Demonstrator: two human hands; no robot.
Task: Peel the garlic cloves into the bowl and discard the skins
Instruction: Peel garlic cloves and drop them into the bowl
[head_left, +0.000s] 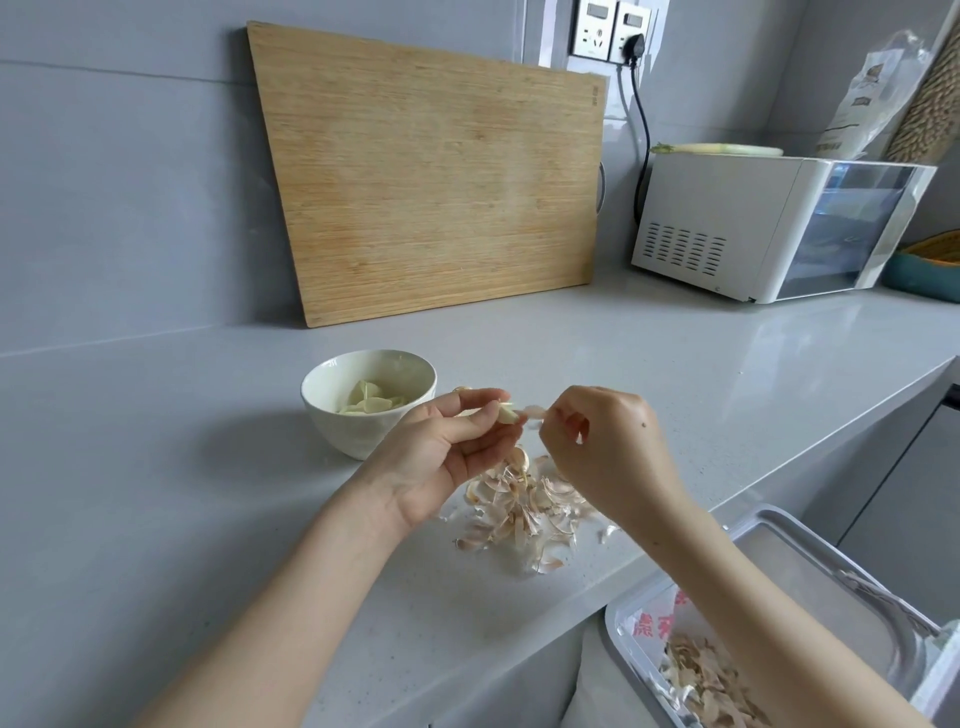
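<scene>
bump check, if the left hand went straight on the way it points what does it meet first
First the strip of skin that the right hand pinches, then probably that hand itself; the left hand holds a garlic clove.

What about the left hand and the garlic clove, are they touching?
Touching. The head view shows the left hand pinching the garlic clove between thumb and fingertips, while the right hand pinches a strip of skin on it.

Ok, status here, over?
Left hand grip holds pale half-peeled garlic clove; right hand grip pinches its papery skin. White ceramic bowl holds peeled cloves. Heaped skins on grey counter.
</scene>
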